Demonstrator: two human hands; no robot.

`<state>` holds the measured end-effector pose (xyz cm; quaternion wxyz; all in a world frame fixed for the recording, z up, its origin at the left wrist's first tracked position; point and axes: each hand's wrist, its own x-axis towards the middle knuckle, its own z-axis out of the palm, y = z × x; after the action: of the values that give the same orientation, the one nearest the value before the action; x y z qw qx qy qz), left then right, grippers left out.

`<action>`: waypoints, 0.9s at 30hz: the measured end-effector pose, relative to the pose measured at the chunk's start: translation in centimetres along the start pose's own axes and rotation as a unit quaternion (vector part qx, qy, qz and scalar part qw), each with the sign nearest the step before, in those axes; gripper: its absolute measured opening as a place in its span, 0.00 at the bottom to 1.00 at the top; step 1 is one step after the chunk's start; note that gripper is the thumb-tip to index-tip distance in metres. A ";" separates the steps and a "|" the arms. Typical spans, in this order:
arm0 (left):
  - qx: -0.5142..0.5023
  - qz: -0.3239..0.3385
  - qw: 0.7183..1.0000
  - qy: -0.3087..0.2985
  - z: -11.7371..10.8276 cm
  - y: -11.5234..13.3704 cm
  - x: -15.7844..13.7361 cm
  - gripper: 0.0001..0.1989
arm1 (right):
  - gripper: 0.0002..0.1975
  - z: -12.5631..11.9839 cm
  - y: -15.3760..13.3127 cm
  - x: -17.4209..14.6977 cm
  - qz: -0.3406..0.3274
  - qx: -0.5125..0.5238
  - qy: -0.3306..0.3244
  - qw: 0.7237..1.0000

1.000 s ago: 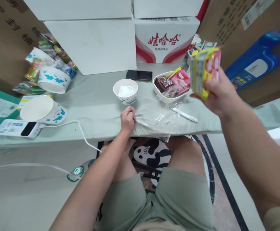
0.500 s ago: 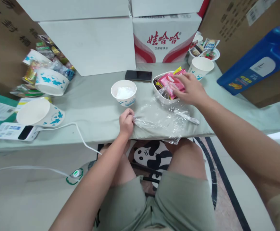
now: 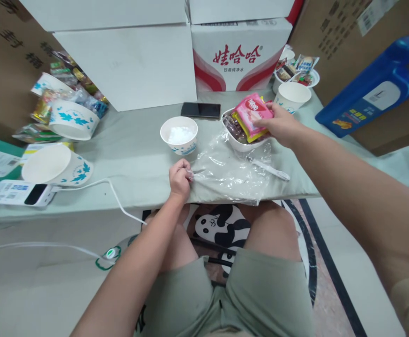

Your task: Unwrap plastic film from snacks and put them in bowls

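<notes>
My left hand (image 3: 181,179) is closed around the gathered end of a clear plastic bag (image 3: 230,175), which lies spread across the cloth toward the right. My right hand (image 3: 282,124) grips a pink snack packet (image 3: 254,112) by its right side, over a white bowl (image 3: 243,146). Beneath the packet, a yellow-edged wrapper and dark wrapped pieces (image 3: 234,127) show in the bowl. A paper cup with white contents (image 3: 179,135) stands just beyond my left hand. A white plastic-handled utensil (image 3: 271,169) lies by the bag's right edge.
A black phone (image 3: 200,110) lies behind the cup. White cartons (image 3: 242,58) back the table. At left are paper bowls (image 3: 48,164), snack packets and a power bank (image 3: 23,193) with a white cable. A blue bottle (image 3: 369,89) leans at right, near a paper cup (image 3: 293,96).
My right hand has closed on the pink packet and lifted it off the bowl's contents, tilting it upright. The plastic bag has slid off the bowl toward my left hand.
</notes>
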<state>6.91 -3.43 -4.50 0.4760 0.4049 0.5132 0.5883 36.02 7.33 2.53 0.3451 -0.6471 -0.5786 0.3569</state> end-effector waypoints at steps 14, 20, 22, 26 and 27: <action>0.128 0.099 0.984 -0.067 -0.1 -0.1 -0.9 0.02 | 0.44 -1.3 -0.3 1.8 -0.170 -0.304 0.020 0.937; 0.136 0.103 0.983 -0.070 -0.2 -0.1 -0.9 0.03 | 0.20 -1.5 -3.3 -0.9 -0.203 -0.346 0.132 0.906; 0.136 0.102 0.983 -0.068 -0.2 -0.2 -0.8 0.03 | 0.20 -1.4 -3.7 -2.8 -0.211 -0.333 0.146 0.907; 0.127 0.099 0.985 -0.067 -0.3 -0.3 -0.8 0.03 | 0.28 0.1 -1.9 -9.8 -0.355 -0.268 0.077 0.892; 0.126 0.098 0.985 -0.069 -0.3 -0.3 -0.8 0.03 | 0.28 0.7 -1.0 -11.9 -0.381 -0.265 0.052 0.884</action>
<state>6.89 -4.27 -4.81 0.3954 0.5496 0.5068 0.5336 33.98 -4.35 3.76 0.3004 -0.4614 -0.8348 -0.0031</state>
